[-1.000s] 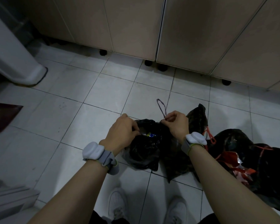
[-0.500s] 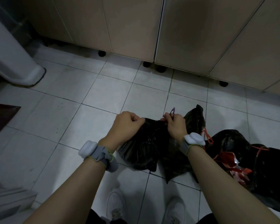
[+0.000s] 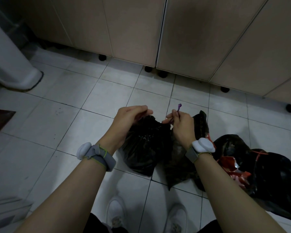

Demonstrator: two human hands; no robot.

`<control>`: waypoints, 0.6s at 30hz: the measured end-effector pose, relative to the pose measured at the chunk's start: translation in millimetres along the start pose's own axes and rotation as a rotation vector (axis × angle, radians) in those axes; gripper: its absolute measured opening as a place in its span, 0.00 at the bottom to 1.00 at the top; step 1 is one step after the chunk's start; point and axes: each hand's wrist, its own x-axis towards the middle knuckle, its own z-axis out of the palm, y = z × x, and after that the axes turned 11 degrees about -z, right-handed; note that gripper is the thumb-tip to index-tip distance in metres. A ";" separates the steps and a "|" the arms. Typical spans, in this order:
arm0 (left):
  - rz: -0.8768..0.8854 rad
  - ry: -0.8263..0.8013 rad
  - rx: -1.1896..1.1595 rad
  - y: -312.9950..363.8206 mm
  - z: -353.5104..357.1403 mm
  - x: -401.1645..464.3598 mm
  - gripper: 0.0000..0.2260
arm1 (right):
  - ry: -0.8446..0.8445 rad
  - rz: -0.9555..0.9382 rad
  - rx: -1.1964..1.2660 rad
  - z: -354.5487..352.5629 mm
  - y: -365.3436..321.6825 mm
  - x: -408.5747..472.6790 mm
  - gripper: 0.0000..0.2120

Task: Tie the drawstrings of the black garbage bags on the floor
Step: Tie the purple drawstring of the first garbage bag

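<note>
Right now, step in hand: cinching and knotting the purple drawstring [image 3: 178,109] on the nearest small black garbage bag [image 3: 144,145], as I judge it.
Bag location: it sits on the tiled floor [image 3: 60,121] just ahead of my white shoes [image 3: 116,214], gathered at its neck between both hands.
Left hand [image 3: 128,120]: fingers curled closed over the bunched neck; whether they also hold a strand of string I cannot tell.
Right hand [image 3: 181,126]: fingers pinched on the drawstring, whose loop end pokes up above the knuckles.
Neighbours: a second dark bag [image 3: 180,165] lies touching the first on its right; a larger bag with red drawstrings [image 3: 265,169] lies further right, looking unknotted.
Backdrop: beige cabinet doors [image 3: 191,39] on short black feet.
Risk one: the thin string could slip from the pinch if I pull sideways, letting the neck reopen.
Risk two: a hard tug might tear the film at the hem channel.
Risk three: the dim light hides the strands, so I may cross them wrongly and get a loose knot.
</note>
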 end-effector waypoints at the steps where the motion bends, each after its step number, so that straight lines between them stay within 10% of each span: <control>1: 0.025 -0.008 0.013 0.6 1.9 -1.2 0.10 | 0.007 -0.009 -0.012 -3.0 -6.0 -1.9 0.20; 18: 0.424 -0.130 0.199 0.5 7.4 -2.7 0.15 | -0.031 -0.117 -0.072 -8.0 -47.6 -19.7 0.19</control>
